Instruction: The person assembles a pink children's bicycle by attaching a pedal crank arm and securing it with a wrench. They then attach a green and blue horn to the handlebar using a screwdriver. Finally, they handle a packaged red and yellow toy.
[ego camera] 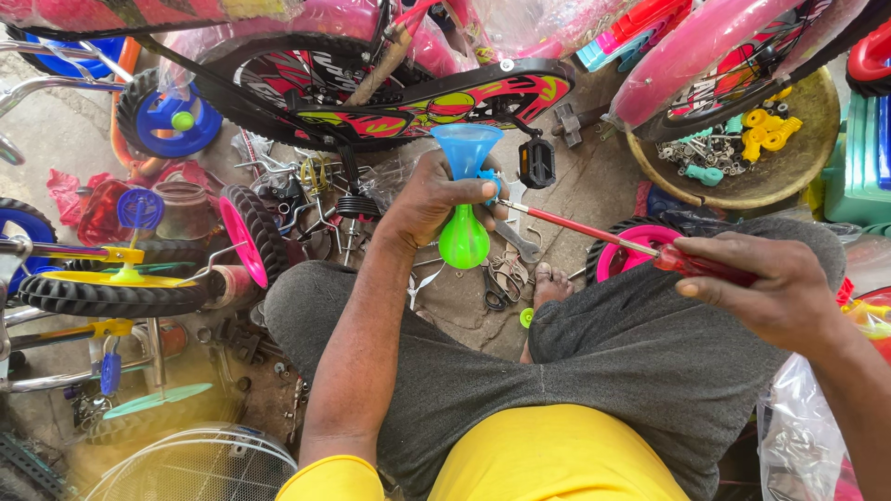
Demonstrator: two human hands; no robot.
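My left hand [429, 198] grips a toy bicycle horn [466, 190] with a blue trumpet mouth and a green rubber bulb, held upright in front of me. My right hand [775, 289] holds a red-handled screwdriver [594, 232] whose metal tip reaches the horn's clamp at the side of my left hand. A small pink children's bicycle [390, 83] with a black chain guard and a black pedal [536, 162] stands just beyond the horn. I sit with grey-clad knees spread and a bare foot [549, 283] on the ground.
Scissors and a spanner [509, 264] lie on the ground by the foot. A round tray [742, 158] of yellow and teal small parts sits at upper right. Pink, blue and yellow training wheels [249, 232] and loose hardware crowd the left. A wire basket [186, 464] lies at lower left.
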